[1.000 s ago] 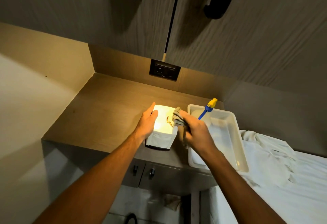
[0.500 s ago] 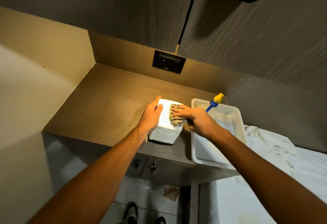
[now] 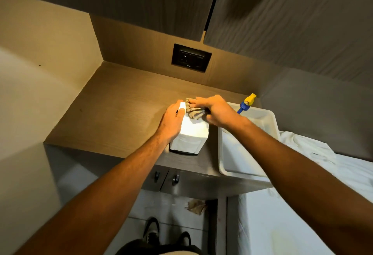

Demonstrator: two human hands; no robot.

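Note:
A glowing white box-shaped lamp (image 3: pixel 191 133) stands on the wooden bedside counter (image 3: pixel 113 117). My left hand (image 3: pixel 171 121) grips the lamp's left side, thumb on its top edge. My right hand (image 3: pixel 214 111) presses a crumpled striped cloth (image 3: pixel 193 111) onto the far part of the lamp's top, fingers stretched over the cloth toward the far edge. Most of the cloth is hidden under that hand.
A white plastic tub (image 3: pixel 260 121) sits right of the lamp, holding a spray bottle with a blue and yellow nozzle (image 3: pixel 247 102). A black socket panel (image 3: pixel 190 57) is on the back wall. White bedding (image 3: pixel 314 166) lies at the right. Drawer knobs (image 3: pixel 175 179) and my shoes (image 3: pixel 151 230) show below.
My right hand has slid the cloth across the lamp's top toward its far edge. My left hand has stayed on the lamp's left side. The camera has tilted down.

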